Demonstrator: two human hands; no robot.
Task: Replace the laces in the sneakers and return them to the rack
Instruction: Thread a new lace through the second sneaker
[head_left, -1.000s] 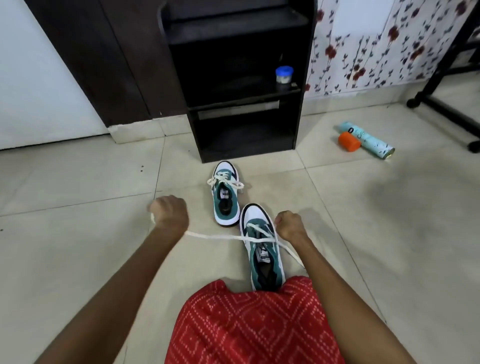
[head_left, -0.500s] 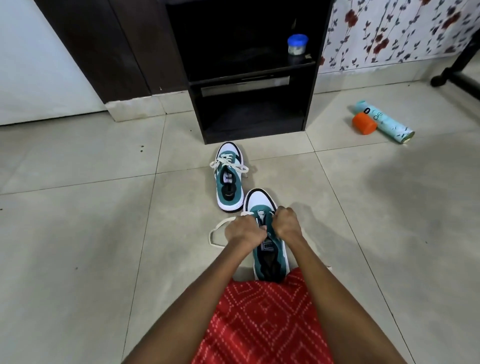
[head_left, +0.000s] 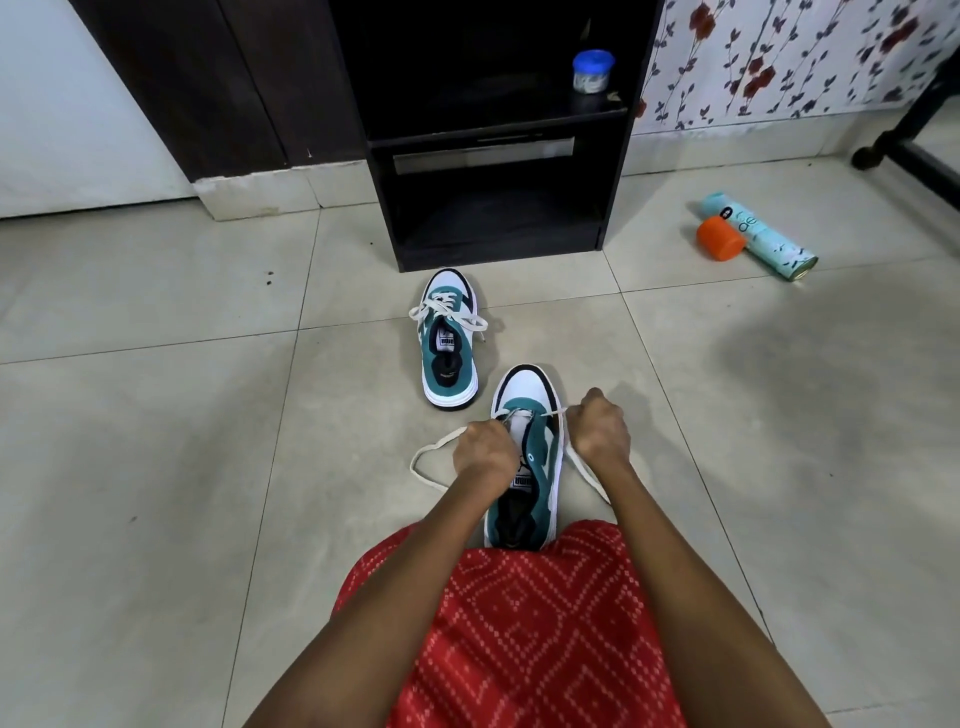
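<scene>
Right hand now sits out to the right of the near sneaker; half a second ago it was knuckle to knuckle with the left hand over the tongue. Left hand has not shifted.

Pale glossy floor tiles, thin grout lines. A flat white lace lies in a slack loop on the tile, running into the left hand. Far sneaker stands just beyond: white toe, teal suede-like sides, dark lining, thick white sole, laced and tied in a bow, toe towards the rack.

Left hand: fingers curled down over the near sneaker's upper eyelets, gripping the lace; fingertips hidden behind its back.

Rack: black, boxy, matte, open-fronted, with two compartments stacked. The lower one is dark inside. The upper shelf carries a small round jar with a blue lid at its right edge; contents cannot be told.

Near sneaker stands on the floor against a red patterned garment, heel towards the person, same colours.

Right hand: closed in a fist round the lace. A short taut strand runs from the eyelets to it, and the tail trails over the tile beside the shoe.

Further right, an orange cap touches a pale teal cylindrical can lying on its side.
</scene>
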